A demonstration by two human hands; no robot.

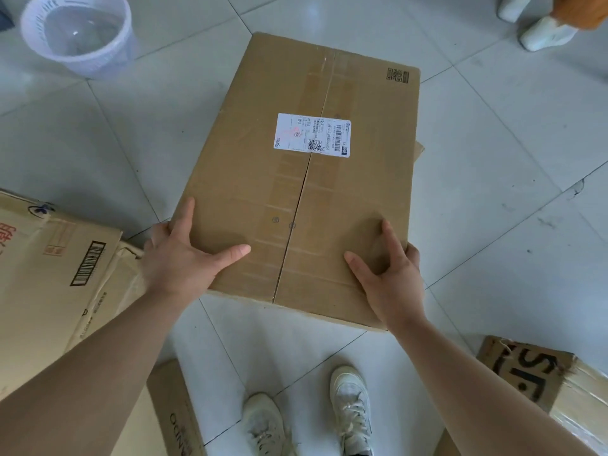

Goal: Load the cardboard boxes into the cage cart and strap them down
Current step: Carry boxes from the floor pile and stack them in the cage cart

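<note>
A large brown cardboard box (250, 179) with a white shipping label (312, 135) on its taped top sits in front of me over the tiled floor. My left hand (179, 258) grips its near left corner, thumb and forefinger spread on the top and the other fingers down over the side. At the near right edge my right hand (390, 278) grips the box the same way, thumb and forefinger on top and the rest wrapped over the edge. No cage cart or strap is in view.
Another cardboard box with a barcode (49, 274) lies at the left, touching range of my left arm. A taped box with black lettering (539, 376) sits at the lower right, and a narrow box (174, 419) by my feet. A white plastic basket (79, 34) stands far left. Someone's shoes (546, 34) show at top right.
</note>
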